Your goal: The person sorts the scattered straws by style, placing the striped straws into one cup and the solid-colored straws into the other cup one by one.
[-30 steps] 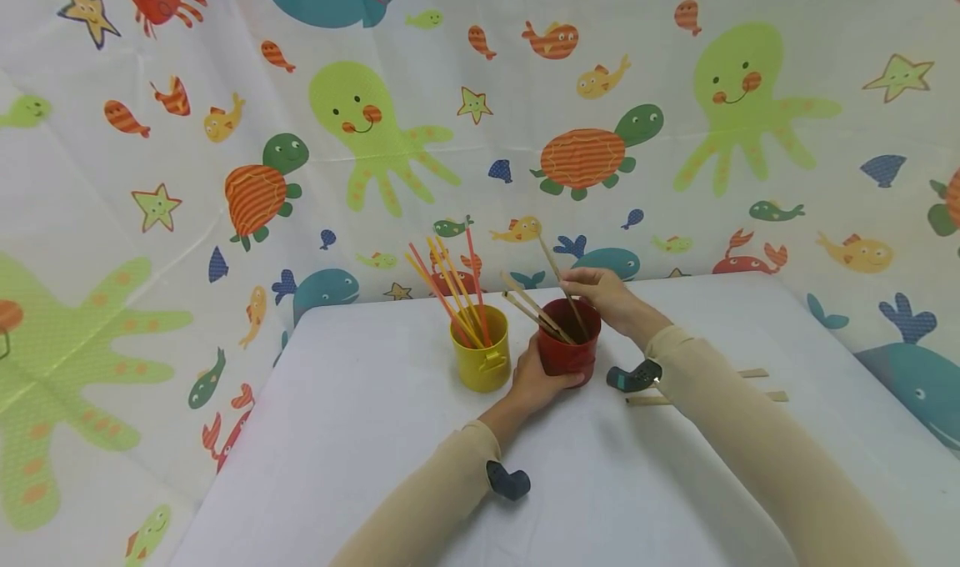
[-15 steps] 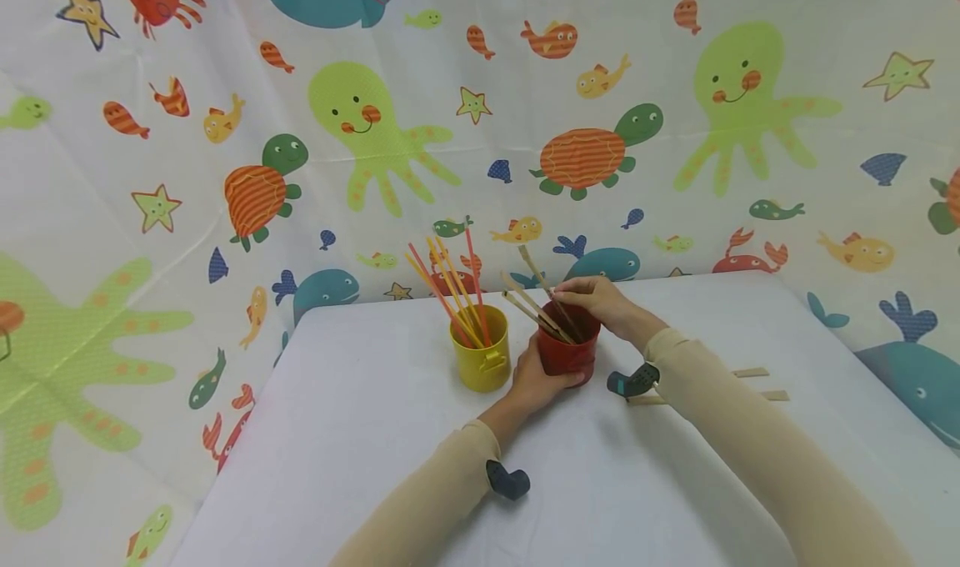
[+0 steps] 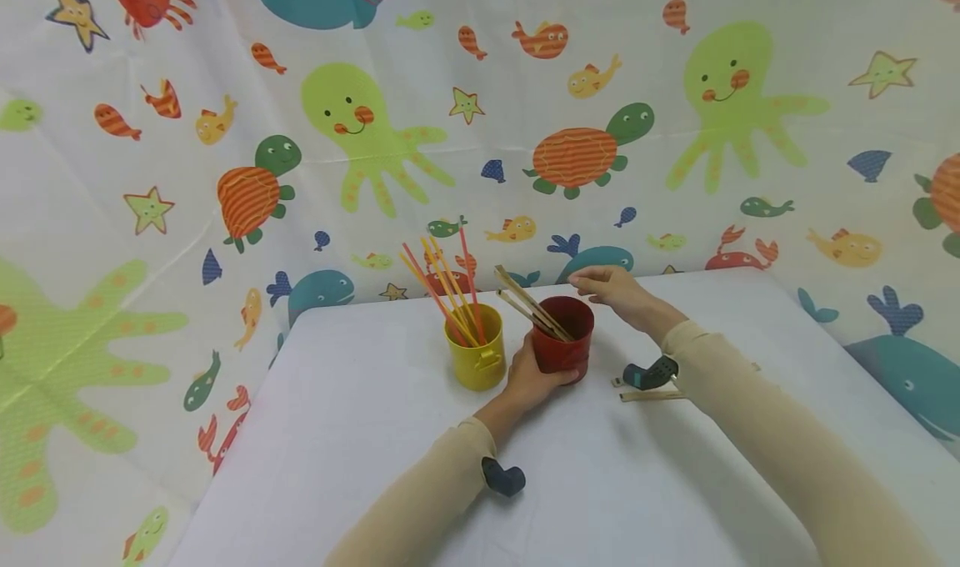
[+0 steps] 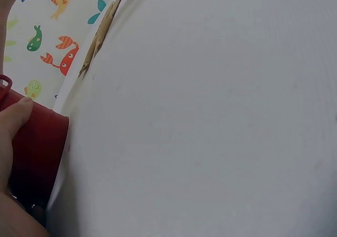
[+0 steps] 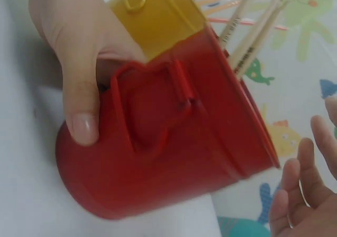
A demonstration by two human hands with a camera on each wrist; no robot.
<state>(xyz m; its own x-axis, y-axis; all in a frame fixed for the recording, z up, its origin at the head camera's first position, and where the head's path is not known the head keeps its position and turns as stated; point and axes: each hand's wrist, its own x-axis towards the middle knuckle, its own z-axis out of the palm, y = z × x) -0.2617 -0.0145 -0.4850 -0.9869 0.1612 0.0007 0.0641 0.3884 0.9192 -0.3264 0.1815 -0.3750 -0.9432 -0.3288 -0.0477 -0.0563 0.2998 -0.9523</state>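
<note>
My left hand [image 3: 531, 381] grips the side of a small red metal bucket [image 3: 561, 360] standing on the table. In the right wrist view the left thumb [image 5: 81, 97] presses on the bucket wall beside its wire handle [image 5: 118, 113]. Several pale wooden sticks [image 3: 520, 294] lean leftward out of this bucket; printed letters show on them in the right wrist view. Beyond the rim, to the right, my right hand [image 3: 617, 290] is held in the air with relaxed fingers and nothing in them. In the left wrist view the left hand [image 4: 9, 129] touches the red bucket [image 4: 42, 142].
A yellow bucket [image 3: 477, 373] with several thin red and yellow sticks [image 3: 444, 288] stands just left of the red one. More wooden sticks [image 3: 651, 396] lie on the white table [image 3: 360, 434], partly hidden under the right forearm. A sea-animal cloth [image 3: 465, 158] hangs behind.
The right hand has let go of a wooden stick, which now leans left with the others in the red bucket. It has drawn back to the right; the left hand keeps its hold.
</note>
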